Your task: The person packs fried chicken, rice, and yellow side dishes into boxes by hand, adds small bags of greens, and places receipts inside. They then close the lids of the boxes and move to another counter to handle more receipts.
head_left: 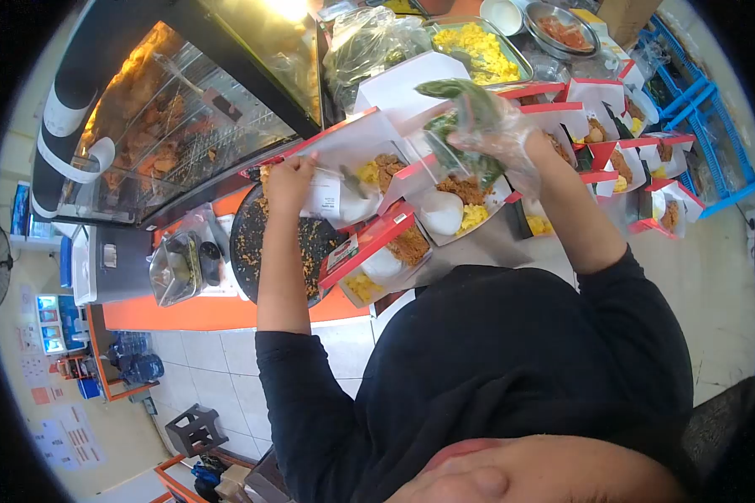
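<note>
My left hand is bare, its fingers closed on the edge of an open red-and-white food box holding yellow scrambled egg and fried chicken. A clear plastic glove covers my right hand, which grips a bunch of green leafy vegetables above another open box. In that box are white rice, brown fried chicken and egg. A nearer food box, with its red side toward me, also holds rice, chicken and egg. The bunch partly hides the box under it.
More filled boxes stand in rows at the right, beside a blue crate. Behind are a tray of egg and a metal bowl. A round black tray with crumbs lies left, below a lit glass display case.
</note>
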Demonstrator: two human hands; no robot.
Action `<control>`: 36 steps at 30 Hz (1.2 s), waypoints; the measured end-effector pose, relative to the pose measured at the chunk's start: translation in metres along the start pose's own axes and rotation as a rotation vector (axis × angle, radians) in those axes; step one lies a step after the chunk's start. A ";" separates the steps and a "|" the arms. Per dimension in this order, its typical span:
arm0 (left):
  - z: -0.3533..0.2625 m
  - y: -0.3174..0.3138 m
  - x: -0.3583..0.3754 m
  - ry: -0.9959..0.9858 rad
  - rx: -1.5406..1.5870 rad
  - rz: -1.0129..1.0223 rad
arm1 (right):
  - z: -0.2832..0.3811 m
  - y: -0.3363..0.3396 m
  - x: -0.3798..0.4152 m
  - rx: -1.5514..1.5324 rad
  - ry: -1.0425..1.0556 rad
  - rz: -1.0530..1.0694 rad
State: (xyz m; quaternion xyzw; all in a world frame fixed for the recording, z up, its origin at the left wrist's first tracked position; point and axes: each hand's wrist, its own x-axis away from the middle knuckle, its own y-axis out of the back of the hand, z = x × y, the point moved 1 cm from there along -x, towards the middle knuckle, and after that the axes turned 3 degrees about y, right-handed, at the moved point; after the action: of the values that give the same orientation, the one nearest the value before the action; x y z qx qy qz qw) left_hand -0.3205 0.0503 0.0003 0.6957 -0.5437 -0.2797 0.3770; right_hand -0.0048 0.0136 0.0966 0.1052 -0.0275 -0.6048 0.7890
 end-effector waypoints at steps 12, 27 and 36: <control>0.003 0.068 0.180 -0.241 0.213 0.807 | -0.022 0.039 0.066 -0.237 -0.177 -0.156; -0.068 0.054 0.093 -0.247 -0.499 -0.013 | -0.030 0.063 0.061 -0.051 -0.204 -0.054; -0.037 -0.079 -0.007 -0.359 -0.590 0.440 | -0.077 0.091 0.094 0.177 -0.184 -0.135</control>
State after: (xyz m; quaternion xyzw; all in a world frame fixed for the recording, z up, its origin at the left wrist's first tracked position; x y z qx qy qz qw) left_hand -0.2499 0.0753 -0.0448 0.3646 -0.6332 -0.4534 0.5104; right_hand 0.1201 -0.0442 0.0312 0.1201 -0.1461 -0.6586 0.7283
